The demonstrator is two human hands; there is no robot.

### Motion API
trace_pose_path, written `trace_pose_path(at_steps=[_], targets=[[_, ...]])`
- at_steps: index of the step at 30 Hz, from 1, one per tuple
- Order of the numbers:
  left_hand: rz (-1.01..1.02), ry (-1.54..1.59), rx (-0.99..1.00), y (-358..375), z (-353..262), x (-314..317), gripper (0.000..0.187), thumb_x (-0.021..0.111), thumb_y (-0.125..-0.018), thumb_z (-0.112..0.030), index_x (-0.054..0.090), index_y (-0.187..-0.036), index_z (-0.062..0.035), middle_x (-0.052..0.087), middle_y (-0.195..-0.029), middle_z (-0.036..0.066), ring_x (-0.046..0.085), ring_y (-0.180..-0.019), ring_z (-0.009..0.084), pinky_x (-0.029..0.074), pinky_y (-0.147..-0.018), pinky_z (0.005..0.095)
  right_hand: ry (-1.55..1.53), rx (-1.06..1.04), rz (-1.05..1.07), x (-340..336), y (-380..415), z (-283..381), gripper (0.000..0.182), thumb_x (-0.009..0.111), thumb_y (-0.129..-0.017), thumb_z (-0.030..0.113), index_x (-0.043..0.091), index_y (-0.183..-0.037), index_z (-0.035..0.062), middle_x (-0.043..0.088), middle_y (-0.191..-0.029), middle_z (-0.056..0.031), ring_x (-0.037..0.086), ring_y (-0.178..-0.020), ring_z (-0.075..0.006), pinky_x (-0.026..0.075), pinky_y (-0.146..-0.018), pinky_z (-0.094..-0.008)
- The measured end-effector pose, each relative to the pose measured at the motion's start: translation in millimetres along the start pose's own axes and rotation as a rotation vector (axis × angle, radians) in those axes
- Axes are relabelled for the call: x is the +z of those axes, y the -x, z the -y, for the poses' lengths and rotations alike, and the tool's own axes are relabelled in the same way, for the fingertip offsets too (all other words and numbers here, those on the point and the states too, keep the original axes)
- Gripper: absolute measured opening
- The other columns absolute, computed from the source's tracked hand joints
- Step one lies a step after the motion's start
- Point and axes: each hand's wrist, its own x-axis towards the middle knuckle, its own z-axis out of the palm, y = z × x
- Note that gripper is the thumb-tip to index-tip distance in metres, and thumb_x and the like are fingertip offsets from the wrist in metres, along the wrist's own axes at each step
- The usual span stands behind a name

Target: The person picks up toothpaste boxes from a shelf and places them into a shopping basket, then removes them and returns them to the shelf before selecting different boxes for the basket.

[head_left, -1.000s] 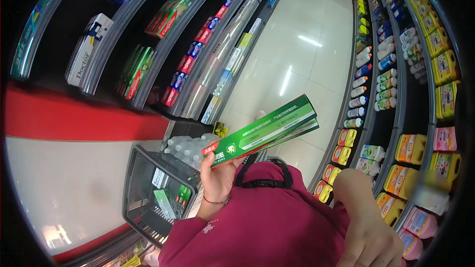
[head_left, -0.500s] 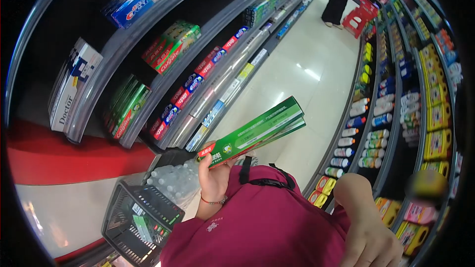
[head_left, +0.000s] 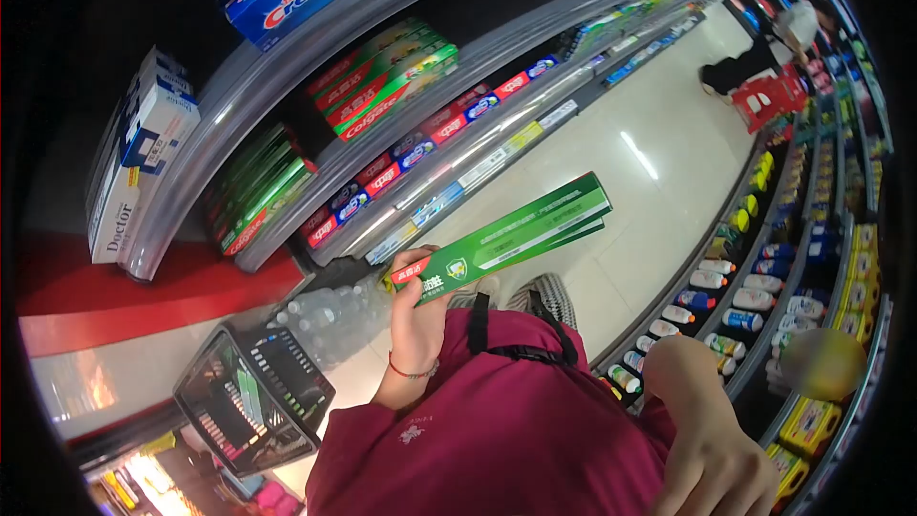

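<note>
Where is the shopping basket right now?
In the head view, the black basket sits low on the left, below the left hand holding the green box, beside a pack of bottles under the toothpaste shelves.

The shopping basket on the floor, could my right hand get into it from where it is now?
Probably not without moving. The right hand hangs low at the person's right side, empty, while the shopping basket stands on the far left, past the body. The left hand is nearer but holds the green toothpaste box.
</note>
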Motion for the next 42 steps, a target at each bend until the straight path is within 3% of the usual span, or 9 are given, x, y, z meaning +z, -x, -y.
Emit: trace_pose_path(at_steps=[8,12,15,18,22,24,26,33,42], targets=[[-0.121,0.053,0.071,-24,16,32,0.044,0.057,-0.083,-0.031,0.043,-0.116,-0.0042,0.047,-0.118,0.010,0.046,-0.115,0.0226,0.034,-0.102,0.0442,-0.237,-0.015,0.042,-72,-1,3,0.040,0.045,-0.094,0.029,0.063,-0.071,0.0021,0.064,-0.072,-0.0127,0.063,-0.062,-0.0228,0.052,-0.081,-0.0484],[-0.190,0.056,0.130,-50,35,58,0.044,0.054,-0.085,-0.031,0.043,-0.119,-0.0049,0.047,-0.123,0.012,0.045,-0.119,0.0265,0.031,-0.104,0.0483,-0.200,-0.003,0.014,-121,-5,22,0.038,0.047,-0.093,0.027,0.063,-0.068,0.0031,0.062,-0.068,-0.0119,0.062,-0.059,-0.0231,0.053,-0.079,-0.0461],[-0.230,0.070,0.137,-76,48,81,0.050,0.049,-0.087,-0.034,0.043,-0.127,-0.0044,0.047,-0.131,0.015,0.043,-0.122,0.0319,0.030,-0.105,0.0518,-0.369,-0.043,0.158,-169,-9,30,0.029,0.048,-0.092,0.019,0.066,-0.076,0.0038,0.058,-0.064,-0.0080,0.058,-0.054,-0.0188,0.053,-0.068,-0.0337],[-0.251,0.089,0.119,-108,52,108,0.053,0.049,-0.087,-0.035,0.042,-0.129,-0.0039,0.047,-0.132,0.015,0.043,-0.122,0.0322,0.030,-0.105,0.0519,-0.338,-0.252,0.204,-228,-5,23,0.037,0.048,-0.091,0.020,0.057,-0.056,0.0134,0.058,-0.060,-0.0024,0.062,-0.060,-0.0187,0.054,-0.059,-0.0312],[-0.269,0.037,0.117,-161,57,136,0.053,0.050,-0.087,-0.036,0.043,-0.128,-0.0034,0.048,-0.131,0.014,0.043,-0.123,0.0311,0.030,-0.105,0.0518,0.675,0.200,-0.497,-345,59,-17,0.023,0.058,-0.085,0.023,0.055,-0.089,0.0006,0.059,-0.082,-0.0114,0.059,-0.079,-0.0247,0.045,-0.080,-0.0353],[-0.237,0.038,0.147,-193,63,142,0.050,0.050,-0.088,-0.035,0.045,-0.126,-0.0030,0.049,-0.129,0.013,0.045,-0.121,0.0301,0.029,-0.106,0.0518,0.862,0.242,-0.543,-410,63,-66,0.035,0.052,-0.089,0.021,0.050,-0.118,0.0020,0.049,-0.117,-0.0130,0.048,-0.109,-0.0220,0.035,-0.097,-0.0334],[-0.241,-0.014,0.187,-230,68,153,0.048,0.050,-0.088,-0.034,0.046,-0.125,-0.0030,0.051,-0.127,0.013,0.047,-0.119,0.0299,0.029,-0.106,0.0518,0.506,0.363,-0.612,-439,58,-95,0.040,0.048,-0.092,0.021,0.045,-0.127,0.0030,0.046,-0.125,-0.0112,0.046,-0.112,-0.0202,0.032,-0.100,-0.0321],[-0.314,-0.158,0.350,-337,62,142,0.036,0.054,-0.089,-0.030,0.053,-0.117,-0.0074,0.057,-0.119,0.007,0.053,-0.109,0.0208,0.037,-0.097,0.0376,0.504,0.446,-0.748,-510,24,-147,0.042,0.048,-0.094,0.024,0.044,-0.127,-0.0011,0.053,-0.119,-0.0104,0.046,-0.110,-0.0141,0.033,-0.096,-0.0253],[-0.480,-0.322,0.450,-389,74,89,0.038,0.046,-0.096,-0.033,0.050,-0.123,-0.0069,0.053,-0.124,0.005,0.047,-0.116,0.0182,0.034,-0.100,0.0342,0.556,0.595,-0.715,-549,27,-190,0.047,0.053,-0.093,0.026,0.043,-0.129,-0.0019,0.049,-0.130,-0.0161,0.042,-0.121,-0.0242,0.029,-0.101,-0.0312]])
